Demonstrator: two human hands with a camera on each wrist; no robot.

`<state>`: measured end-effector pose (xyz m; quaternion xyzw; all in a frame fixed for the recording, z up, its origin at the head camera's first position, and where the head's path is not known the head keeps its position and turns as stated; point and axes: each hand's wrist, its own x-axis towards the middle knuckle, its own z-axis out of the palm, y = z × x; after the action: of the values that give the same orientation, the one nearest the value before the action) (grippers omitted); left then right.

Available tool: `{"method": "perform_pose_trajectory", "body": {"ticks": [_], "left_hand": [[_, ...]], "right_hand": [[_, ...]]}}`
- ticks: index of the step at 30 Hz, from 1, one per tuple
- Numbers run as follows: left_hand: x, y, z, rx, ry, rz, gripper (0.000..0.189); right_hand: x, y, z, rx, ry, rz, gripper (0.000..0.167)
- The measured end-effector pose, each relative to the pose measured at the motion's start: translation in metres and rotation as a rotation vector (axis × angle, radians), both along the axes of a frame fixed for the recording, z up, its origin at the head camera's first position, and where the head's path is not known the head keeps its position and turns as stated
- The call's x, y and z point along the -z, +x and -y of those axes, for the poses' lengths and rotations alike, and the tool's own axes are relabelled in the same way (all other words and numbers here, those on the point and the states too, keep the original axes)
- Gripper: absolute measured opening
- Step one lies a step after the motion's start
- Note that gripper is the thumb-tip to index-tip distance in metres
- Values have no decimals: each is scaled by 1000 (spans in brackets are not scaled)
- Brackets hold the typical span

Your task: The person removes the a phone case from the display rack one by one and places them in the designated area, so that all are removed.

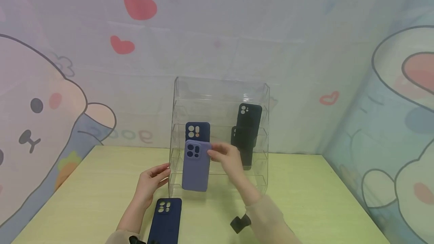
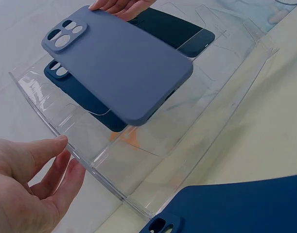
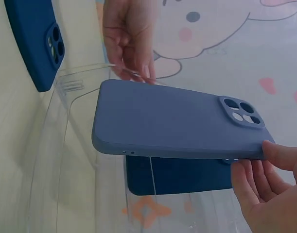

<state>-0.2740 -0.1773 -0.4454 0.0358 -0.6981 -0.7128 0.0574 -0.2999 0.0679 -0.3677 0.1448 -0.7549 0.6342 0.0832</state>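
Note:
My right hand (image 1: 228,158) pinches a lavender-blue phone case (image 1: 196,168) by its upper right edge, with the camera cutouts at the top. The case is in front of a clear tiered acrylic rack (image 1: 220,86). Behind it, a dark blue phone case (image 1: 202,131) stands in the rack. My left hand (image 1: 149,183) holds the rack's left side edge between thumb and fingers; the left wrist view shows this side panel (image 2: 97,177) close up. Another dark blue phone case (image 1: 166,221) lies on the table near my left forearm.
Two black phone cases (image 1: 251,123) stand on the rack's right side, one overlapping the other. The yellow-green table (image 1: 298,199) extends either side of the rack. A cartoon-printed cloth (image 1: 217,18) hangs behind and at both sides.

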Motion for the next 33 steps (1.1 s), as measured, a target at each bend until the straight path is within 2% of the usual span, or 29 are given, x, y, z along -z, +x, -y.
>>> {"method": "perform_pose_trajectory", "body": {"ticks": [6,13,19,33], "left_hand": [[0,1,0,-4,-5,5,41],[0,1,-1,1,-13,9,42],[0,0,-1,6,-23,22,43],[5,-1,1,10,-31,53,50]], "right_hand": [[-1,5,-1,-41,-78,39,25],[2,10,-3,-55,-93,51,24],[6,11,-4,-80,-107,101,25],[22,14,-7,-131,-130,182,27]]}}
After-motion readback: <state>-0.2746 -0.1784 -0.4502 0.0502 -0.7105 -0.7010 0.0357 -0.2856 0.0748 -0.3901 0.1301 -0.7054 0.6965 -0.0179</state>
